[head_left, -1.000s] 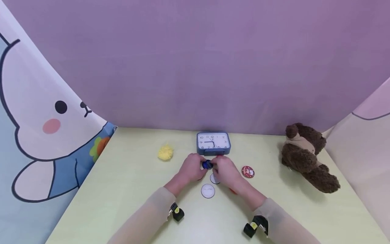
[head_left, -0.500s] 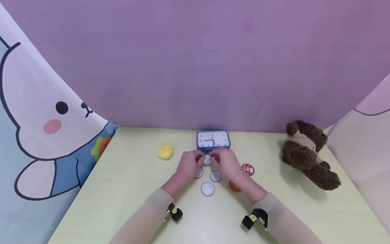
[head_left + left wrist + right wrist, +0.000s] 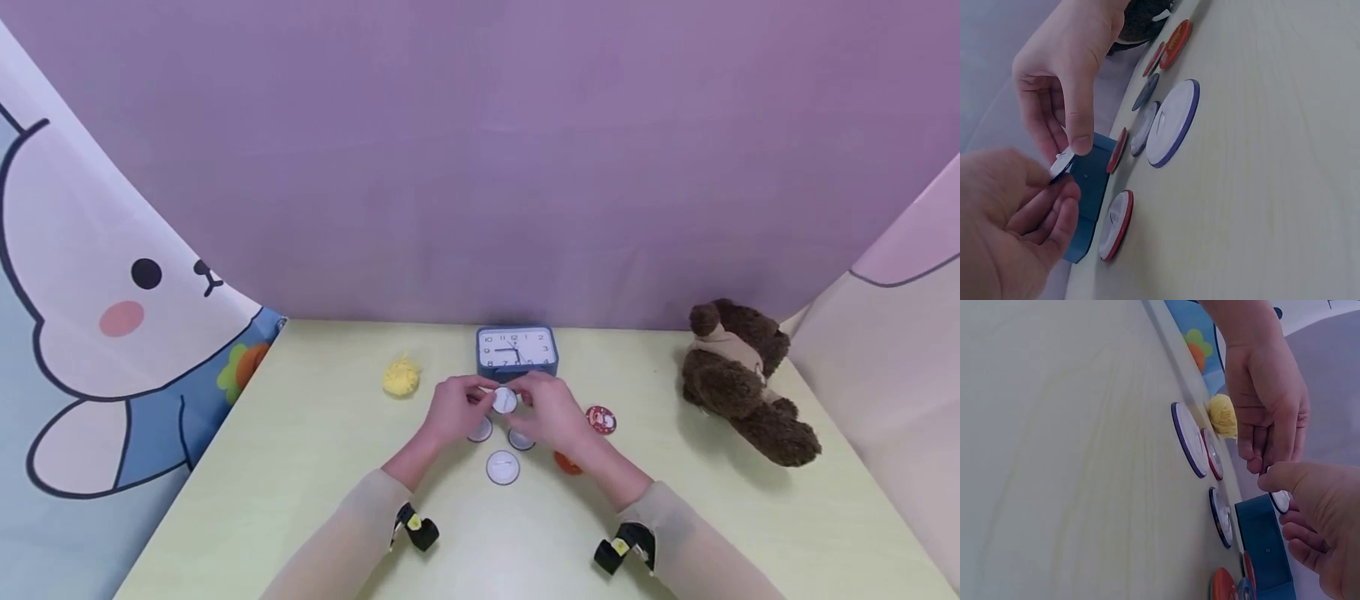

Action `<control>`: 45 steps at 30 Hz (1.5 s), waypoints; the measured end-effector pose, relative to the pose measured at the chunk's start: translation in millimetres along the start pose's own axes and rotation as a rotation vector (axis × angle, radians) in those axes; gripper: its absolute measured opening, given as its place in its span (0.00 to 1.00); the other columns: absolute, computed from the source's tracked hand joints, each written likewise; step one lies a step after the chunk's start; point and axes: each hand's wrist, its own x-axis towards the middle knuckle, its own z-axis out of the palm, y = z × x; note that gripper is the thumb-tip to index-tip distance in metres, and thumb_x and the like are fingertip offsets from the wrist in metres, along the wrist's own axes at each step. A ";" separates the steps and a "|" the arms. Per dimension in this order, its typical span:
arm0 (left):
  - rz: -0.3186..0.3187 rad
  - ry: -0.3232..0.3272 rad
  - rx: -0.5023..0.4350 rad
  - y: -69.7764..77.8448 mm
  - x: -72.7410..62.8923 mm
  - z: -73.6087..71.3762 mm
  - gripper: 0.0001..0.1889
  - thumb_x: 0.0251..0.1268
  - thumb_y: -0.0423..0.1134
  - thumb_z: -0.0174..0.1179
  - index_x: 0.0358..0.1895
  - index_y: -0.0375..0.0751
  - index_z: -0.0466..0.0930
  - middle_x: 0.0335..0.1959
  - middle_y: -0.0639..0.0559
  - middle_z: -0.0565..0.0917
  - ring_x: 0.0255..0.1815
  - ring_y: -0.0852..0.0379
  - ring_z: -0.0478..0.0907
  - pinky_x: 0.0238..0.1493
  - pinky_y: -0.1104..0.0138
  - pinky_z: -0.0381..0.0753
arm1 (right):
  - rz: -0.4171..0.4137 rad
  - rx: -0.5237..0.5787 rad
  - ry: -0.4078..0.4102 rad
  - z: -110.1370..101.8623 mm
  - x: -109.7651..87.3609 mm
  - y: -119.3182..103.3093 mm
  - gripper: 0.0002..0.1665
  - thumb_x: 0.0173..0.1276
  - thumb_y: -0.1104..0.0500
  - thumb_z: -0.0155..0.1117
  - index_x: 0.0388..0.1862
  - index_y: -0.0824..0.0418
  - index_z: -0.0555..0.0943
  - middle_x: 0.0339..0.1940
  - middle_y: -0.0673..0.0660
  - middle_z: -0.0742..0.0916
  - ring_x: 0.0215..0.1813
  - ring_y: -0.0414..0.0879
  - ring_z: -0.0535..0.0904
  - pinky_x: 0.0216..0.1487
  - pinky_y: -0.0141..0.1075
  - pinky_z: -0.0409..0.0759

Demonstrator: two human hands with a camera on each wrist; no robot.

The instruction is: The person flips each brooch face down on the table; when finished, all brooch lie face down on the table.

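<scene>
Over the table, my left hand point(image 3: 456, 408) and right hand point(image 3: 551, 408) hold a small round pin badge point(image 3: 505, 400) between them, its white pinned back up. In the left wrist view the left fingers and thumb pinch the badge point(image 3: 1062, 164), with the right thumb at its other edge. The right wrist view has the right thumb over the badge point(image 3: 1280, 500), partly hiding it. Below the hands lie more badges with white backs up: a blue-rimmed one point(image 3: 503, 467), a red-rimmed one point(image 3: 1116, 225) and a dark-rimmed one point(image 3: 521, 439).
A blue clock point(image 3: 517, 348) stands just behind the hands. To the right lie a red badge point(image 3: 601, 419) and an orange-red badge point(image 3: 568, 462), partly behind the right forearm. A yellow fluffy ball point(image 3: 401, 377) sits left, a brown teddy bear point(image 3: 742, 379) far right.
The held badge showed a dark blue face one second ago; both hands have turned it over, and now its white back shows. The head view has shifted slightly.
</scene>
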 end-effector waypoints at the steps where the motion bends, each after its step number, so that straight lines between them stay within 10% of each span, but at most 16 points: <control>1: 0.006 -0.022 0.011 -0.6 -0.3 0.3 0.11 0.70 0.33 0.69 0.52 0.36 0.90 0.37 0.44 0.93 0.35 0.56 0.90 0.37 0.68 0.88 | 0.002 -0.009 -0.003 1.3 0.4 0.8 0.22 0.56 0.56 0.87 0.49 0.59 0.91 0.36 0.53 0.89 0.37 0.46 0.80 0.38 0.32 0.80; 7: 0.058 -0.137 0.153 -7.8 -0.5 4.2 0.20 0.61 0.33 0.75 0.56 0.33 0.87 0.42 0.44 0.92 0.41 0.55 0.87 0.48 0.63 0.89 | 0.050 -0.036 -0.064 11.8 3.7 4.0 0.19 0.56 0.58 0.86 0.45 0.60 0.90 0.38 0.53 0.90 0.39 0.42 0.80 0.45 0.36 0.85; 15: 0.096 -0.131 0.310 -15.6 2.1 8.8 0.14 0.60 0.33 0.74 0.49 0.36 0.91 0.29 0.50 0.82 0.35 0.57 0.70 0.38 0.67 0.70 | 0.023 -0.082 -0.105 21.2 7.2 0.1 0.11 0.58 0.61 0.84 0.38 0.62 0.91 0.32 0.54 0.90 0.36 0.44 0.79 0.44 0.42 0.85; 23: 0.067 -0.139 0.328 -14.9 4.0 8.9 0.17 0.62 0.36 0.71 0.53 0.32 0.90 0.37 0.45 0.88 0.40 0.53 0.75 0.48 0.59 0.78 | 0.048 -0.126 -0.156 21.5 10.7 -0.1 0.15 0.61 0.58 0.82 0.44 0.64 0.92 0.36 0.56 0.92 0.39 0.46 0.80 0.47 0.43 0.85; 38: 0.085 -0.075 0.390 16.5 19.5 32.8 0.16 0.67 0.37 0.71 0.55 0.36 0.89 0.50 0.45 0.93 0.51 0.48 0.88 0.55 0.57 0.87 | 0.255 -0.086 -0.133 -27.0 1.8 40.5 0.15 0.71 0.61 0.72 0.55 0.65 0.88 0.51 0.62 0.92 0.52 0.53 0.89 0.53 0.47 0.90; 45: 0.051 -0.100 0.541 23.7 23.2 47.9 0.16 0.66 0.39 0.74 0.54 0.40 0.89 0.46 0.48 0.92 0.51 0.47 0.83 0.54 0.57 0.85 | 0.222 -0.073 -0.188 -16.5 0.8 41.7 0.21 0.66 0.61 0.78 0.56 0.67 0.87 0.46 0.60 0.91 0.39 0.46 0.80 0.42 0.38 0.84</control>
